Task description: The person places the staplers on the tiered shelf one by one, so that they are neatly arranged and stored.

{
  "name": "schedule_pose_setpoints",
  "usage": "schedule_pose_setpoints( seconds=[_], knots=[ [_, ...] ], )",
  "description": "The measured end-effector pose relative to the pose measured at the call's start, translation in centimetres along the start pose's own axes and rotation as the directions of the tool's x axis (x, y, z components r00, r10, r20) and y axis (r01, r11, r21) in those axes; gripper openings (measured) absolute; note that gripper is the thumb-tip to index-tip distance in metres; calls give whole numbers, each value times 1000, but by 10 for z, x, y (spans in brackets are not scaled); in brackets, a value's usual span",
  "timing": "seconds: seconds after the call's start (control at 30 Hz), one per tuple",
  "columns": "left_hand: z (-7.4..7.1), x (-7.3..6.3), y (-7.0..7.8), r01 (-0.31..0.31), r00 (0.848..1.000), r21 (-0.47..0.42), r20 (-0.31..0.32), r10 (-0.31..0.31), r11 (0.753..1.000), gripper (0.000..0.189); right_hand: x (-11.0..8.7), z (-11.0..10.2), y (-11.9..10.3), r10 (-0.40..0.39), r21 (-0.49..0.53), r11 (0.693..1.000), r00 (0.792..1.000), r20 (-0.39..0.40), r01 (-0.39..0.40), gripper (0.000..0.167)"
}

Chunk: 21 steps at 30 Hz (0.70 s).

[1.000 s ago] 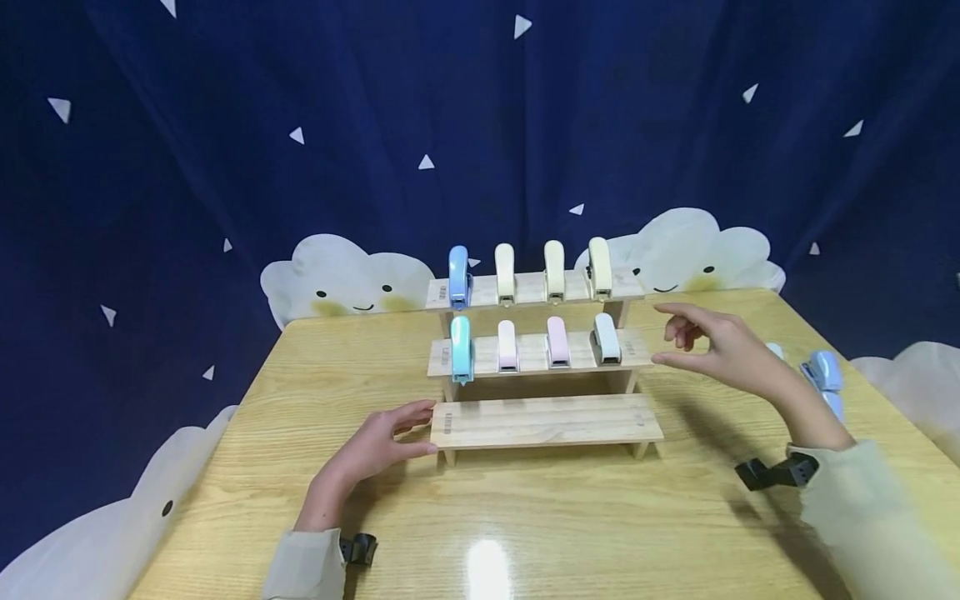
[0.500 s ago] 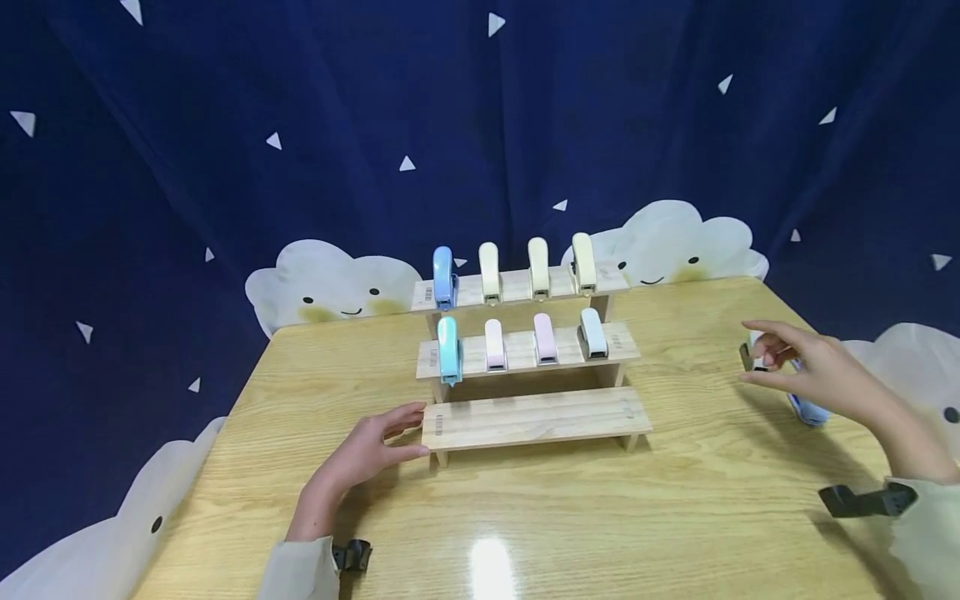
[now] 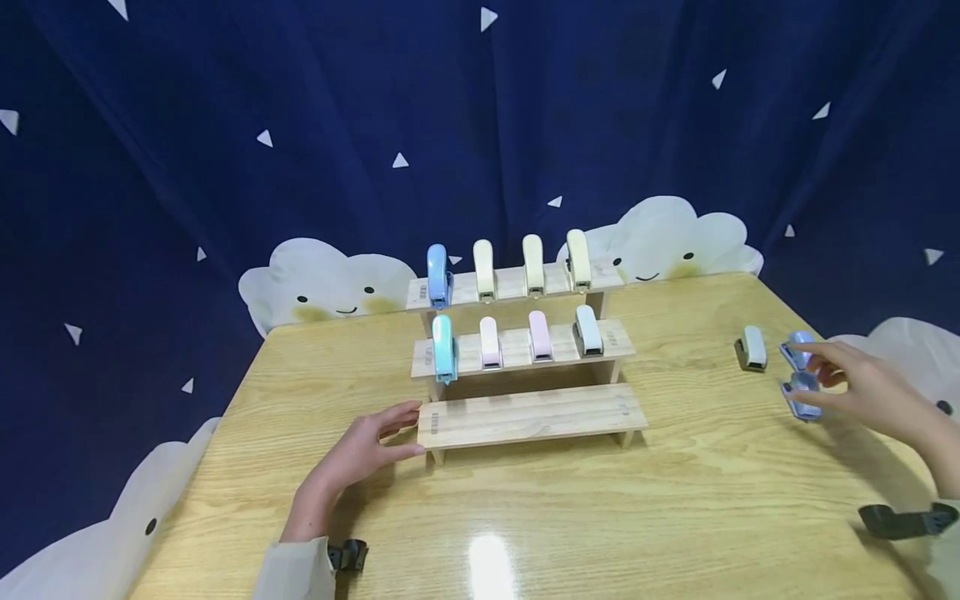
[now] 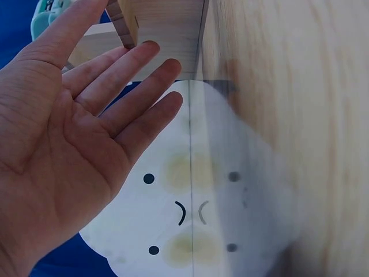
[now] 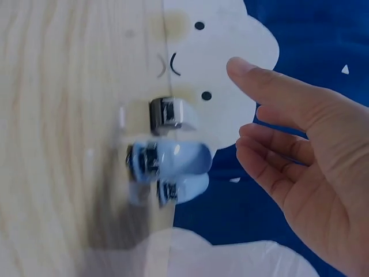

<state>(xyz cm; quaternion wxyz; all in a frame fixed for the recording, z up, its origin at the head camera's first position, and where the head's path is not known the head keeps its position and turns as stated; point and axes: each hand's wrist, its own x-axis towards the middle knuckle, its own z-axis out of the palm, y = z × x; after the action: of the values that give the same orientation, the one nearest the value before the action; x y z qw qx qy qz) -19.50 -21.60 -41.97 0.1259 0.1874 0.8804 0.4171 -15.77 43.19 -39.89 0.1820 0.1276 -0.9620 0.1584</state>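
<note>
My left hand (image 3: 363, 450) is at the left end of the rack's bottom shelf (image 3: 532, 417), thumb and fingers at its edge. In the left wrist view that hand's fingers (image 4: 144, 124) are straight and hold nothing. My right hand (image 3: 873, 392) hovers at two light blue staplers (image 3: 806, 408) on the table's right side. Its fingers are loosely bent; the right wrist view shows a gap between them and the nearer blue stapler (image 5: 187, 158). Just left of this pair stands a white stapler with a grey base (image 3: 753, 347).
Several staplers stand on the rack's two upper shelves, including a blue one (image 3: 438, 273), a turquoise one (image 3: 443, 346), a pink one (image 3: 540, 335) and a pale blue one (image 3: 588, 331). A dark blue curtain (image 3: 420, 75) with white clouds hangs behind the wooden table (image 3: 585, 517).
My right hand has moved away from the rack, to the right past the white stapler, to the light blue staplers. The left hand stays at the bottom shelf while the head view shifts slightly.
</note>
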Motion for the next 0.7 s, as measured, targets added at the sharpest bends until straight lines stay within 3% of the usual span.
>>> schedule_pose_setpoints(
  seconds=[0.23, 0.7],
  knots=[
    [-1, 0, 0, 7, 1000, -6, 6, -7, 1000, 74, -9, 4, 14, 59, -47, 997, 995, 75, -55, 65],
    [-1, -1, 1, 5, 1000, 7, 5, -5, 1000, 74, -21, 18, 30, 79, -31, 997, 993, 88, -76, 65]
  ],
)
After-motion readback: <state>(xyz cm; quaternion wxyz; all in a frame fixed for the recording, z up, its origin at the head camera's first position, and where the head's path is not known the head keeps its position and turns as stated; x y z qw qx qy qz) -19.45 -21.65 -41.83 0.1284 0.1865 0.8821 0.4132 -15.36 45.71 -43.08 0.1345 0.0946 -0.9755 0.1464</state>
